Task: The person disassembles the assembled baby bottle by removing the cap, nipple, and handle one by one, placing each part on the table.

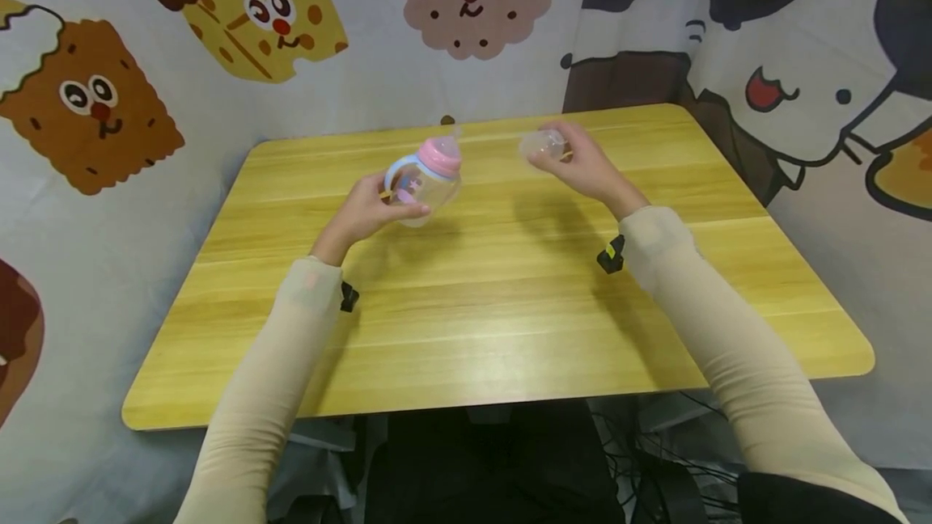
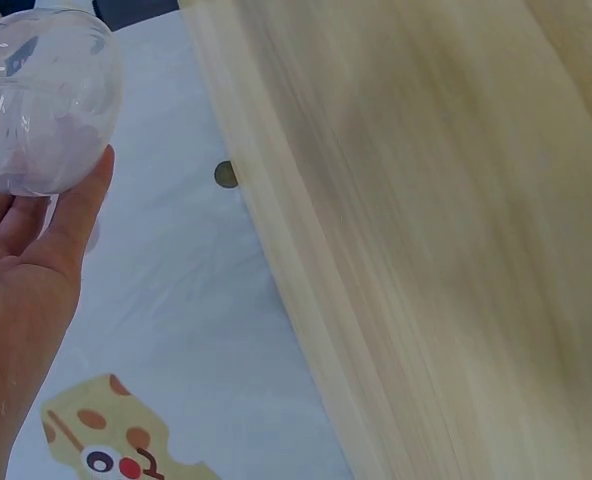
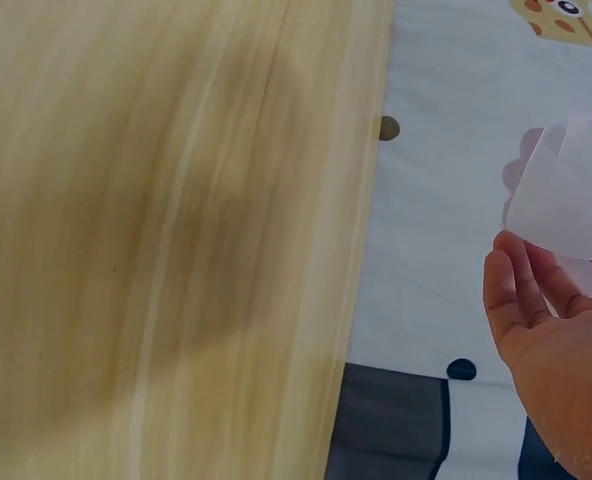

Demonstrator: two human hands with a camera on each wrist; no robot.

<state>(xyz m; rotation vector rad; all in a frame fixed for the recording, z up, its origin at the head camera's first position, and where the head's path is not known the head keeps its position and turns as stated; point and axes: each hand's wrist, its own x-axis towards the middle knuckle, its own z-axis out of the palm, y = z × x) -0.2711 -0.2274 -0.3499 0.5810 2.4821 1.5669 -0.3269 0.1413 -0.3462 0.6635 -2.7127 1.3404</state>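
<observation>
In the head view my left hand (image 1: 369,209) grips a clear baby bottle (image 1: 439,187) with a pink collar and pale blue handles, tilted a little to the right above the table. The left wrist view shows the bottle's rounded clear body (image 2: 51,110) against the fingers, its top cut off by the frame. Off to the right, my right hand (image 1: 580,162) holds a clear plastic cap (image 1: 537,144) between thumb and fingers. This translucent cap (image 3: 566,195) also appears at the right edge of the right wrist view. A gap separates bottle and cap.
A yellow wood-grain table (image 1: 466,314) with rounded corners lies under both hands. Behind it hangs a white cloth (image 1: 371,95) printed with cartoon biscuits and an animal. Below the front edge are dark cables (image 1: 684,467) at the right.
</observation>
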